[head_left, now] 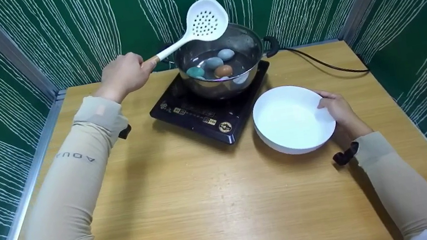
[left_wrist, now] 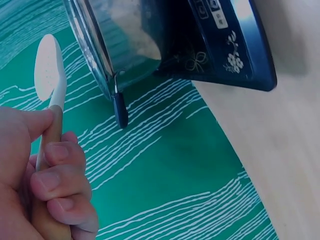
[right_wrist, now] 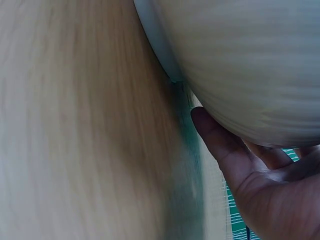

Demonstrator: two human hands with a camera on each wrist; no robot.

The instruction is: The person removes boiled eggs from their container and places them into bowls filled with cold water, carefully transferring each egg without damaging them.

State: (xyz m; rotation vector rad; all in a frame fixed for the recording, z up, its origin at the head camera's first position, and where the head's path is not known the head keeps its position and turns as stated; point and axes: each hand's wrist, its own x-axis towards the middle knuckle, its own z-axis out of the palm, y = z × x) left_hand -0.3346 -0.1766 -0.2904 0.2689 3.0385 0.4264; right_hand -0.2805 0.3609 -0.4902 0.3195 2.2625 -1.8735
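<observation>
My left hand grips the wooden handle of a white slotted skimmer, with curled fingers visible in the left wrist view. The skimmer's perforated head is raised over the far rim of a steel pot, with nothing on it. Several eggs lie in the pot, among them a green egg, a brown egg and a pale blue egg. At the right, my right hand holds a white bowl by its side, thumb at the rim. The bowl tilts slightly, its inside bare.
Under the pot is a black induction cooker, set at an angle on the wooden table. A black cord runs to the table's right edge. Green walls with white lines enclose the back and sides.
</observation>
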